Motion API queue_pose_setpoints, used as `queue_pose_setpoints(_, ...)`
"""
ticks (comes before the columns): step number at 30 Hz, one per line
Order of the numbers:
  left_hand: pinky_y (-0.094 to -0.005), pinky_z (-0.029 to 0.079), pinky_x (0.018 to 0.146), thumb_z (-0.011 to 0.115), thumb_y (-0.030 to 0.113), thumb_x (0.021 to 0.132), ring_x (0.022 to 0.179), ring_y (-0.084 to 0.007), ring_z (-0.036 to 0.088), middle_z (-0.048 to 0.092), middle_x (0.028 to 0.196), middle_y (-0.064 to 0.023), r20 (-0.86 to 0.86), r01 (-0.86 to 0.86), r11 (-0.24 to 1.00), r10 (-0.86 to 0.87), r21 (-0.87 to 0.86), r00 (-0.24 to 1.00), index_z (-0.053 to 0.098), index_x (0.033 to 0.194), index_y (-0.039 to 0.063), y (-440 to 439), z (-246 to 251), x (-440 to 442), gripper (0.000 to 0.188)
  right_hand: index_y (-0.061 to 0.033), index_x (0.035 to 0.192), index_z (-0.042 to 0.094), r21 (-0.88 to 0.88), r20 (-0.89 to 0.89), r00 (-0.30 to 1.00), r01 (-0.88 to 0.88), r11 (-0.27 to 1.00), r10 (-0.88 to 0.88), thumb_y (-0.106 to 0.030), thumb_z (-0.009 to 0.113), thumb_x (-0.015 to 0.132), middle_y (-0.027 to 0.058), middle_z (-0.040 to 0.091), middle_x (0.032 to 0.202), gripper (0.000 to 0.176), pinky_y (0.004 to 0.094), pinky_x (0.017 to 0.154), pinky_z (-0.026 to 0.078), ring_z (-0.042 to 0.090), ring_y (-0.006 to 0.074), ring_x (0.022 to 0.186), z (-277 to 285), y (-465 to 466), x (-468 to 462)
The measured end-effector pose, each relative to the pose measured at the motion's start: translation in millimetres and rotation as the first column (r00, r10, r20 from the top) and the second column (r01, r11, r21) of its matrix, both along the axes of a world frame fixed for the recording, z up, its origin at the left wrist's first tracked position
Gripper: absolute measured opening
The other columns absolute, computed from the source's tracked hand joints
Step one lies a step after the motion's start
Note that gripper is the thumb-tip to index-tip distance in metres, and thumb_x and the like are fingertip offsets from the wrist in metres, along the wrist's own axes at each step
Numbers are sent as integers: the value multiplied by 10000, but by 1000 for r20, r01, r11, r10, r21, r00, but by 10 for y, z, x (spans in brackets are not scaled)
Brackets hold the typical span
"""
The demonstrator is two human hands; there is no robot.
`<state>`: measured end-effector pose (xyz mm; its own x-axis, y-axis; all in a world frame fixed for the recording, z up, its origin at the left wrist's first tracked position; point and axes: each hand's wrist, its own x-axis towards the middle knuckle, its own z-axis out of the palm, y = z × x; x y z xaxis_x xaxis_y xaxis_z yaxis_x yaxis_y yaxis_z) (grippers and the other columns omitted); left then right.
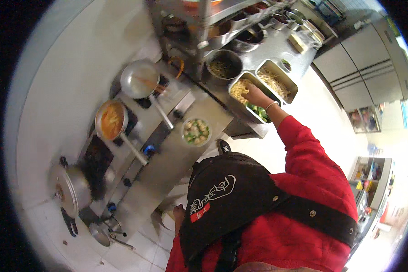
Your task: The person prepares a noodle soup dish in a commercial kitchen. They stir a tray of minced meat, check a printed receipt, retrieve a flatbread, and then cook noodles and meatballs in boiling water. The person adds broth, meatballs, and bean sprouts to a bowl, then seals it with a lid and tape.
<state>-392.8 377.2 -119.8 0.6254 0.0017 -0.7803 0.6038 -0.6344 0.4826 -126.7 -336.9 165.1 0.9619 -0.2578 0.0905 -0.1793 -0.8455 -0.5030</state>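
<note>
My right hand (257,95) reaches down into a metal tray (230,89), its fingertips at pale yellow strips (239,89) of food. Whether the fingers are closed on any strips is hidden. Green leafy vegetables (259,112) lie in the nearer end of that tray, under my wrist. Beside it stands a second metal tray (294,89) with bean sprouts (273,82). My left hand (179,215) hangs low beside the black apron (231,197), partly covered by it and away from the food.
A round container of meatballs and greens (196,132) stands on the stove's front ledge. Behind it are a pan of orange broth (111,119), a pan with clear liquid (141,78) and a lidded pressure cooker (71,190). A deep pot (224,64) stands near the trays, below a metal shelf (231,10).
</note>
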Motion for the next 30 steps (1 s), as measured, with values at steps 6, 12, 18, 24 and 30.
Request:
queue_pose_setpoints(6,-423,450,555,591,208,856,617,-227,544,546,639,-119,325,23,998,-41,58,945,612,827,44,-508,682,443,168,-9,1244,536,-172,88,943,332,927,-322,-259,744,810,222,593,1169,542,461,946,472,564,395,1110,-187,-1342,-425)
queue_pose_setpoints(12,-411,472,590,617,180,872,613,-228,548,546,616,-91,-54,-400,917,400,16,915,603,855,64,-960,1159,492,118,-56,1475,324,-210,-629,722,200,957,-289,-394,824,720,241,461,1390,967,480,1035,446,475,465,1252,-250,-1909,-320)
queue_pose_setpoints(18,-452,455,591,645,263,869,612,-282,559,593,663,-111,430,598,646,-763,474,484,634,887,67,-1022,1043,270,197,-14,1190,515,-146,-412,859,269,952,-305,-257,725,746,236,557,1203,548,488,975,474,547,445,1119,-650,-2160,-361)
queue_pose_setpoints(24,-524,443,630,601,327,889,730,-392,605,657,800,-178,-18,167,969,-167,184,986,626,773,30,-1273,1023,239,321,9,1124,525,1,-173,964,204,979,-201,-197,715,747,257,583,1130,470,475,945,468,556,433,1091,-540,-2373,-272)
queue_pose_setpoints(30,-536,461,653,570,312,886,723,-420,632,644,728,-218,310,367,866,-472,340,825,647,732,24,-1564,1285,457,336,-69,1220,537,-274,-192,951,185,944,-242,-287,778,715,200,591,1184,600,539,960,460,562,403,1148,-516,-1931,63)
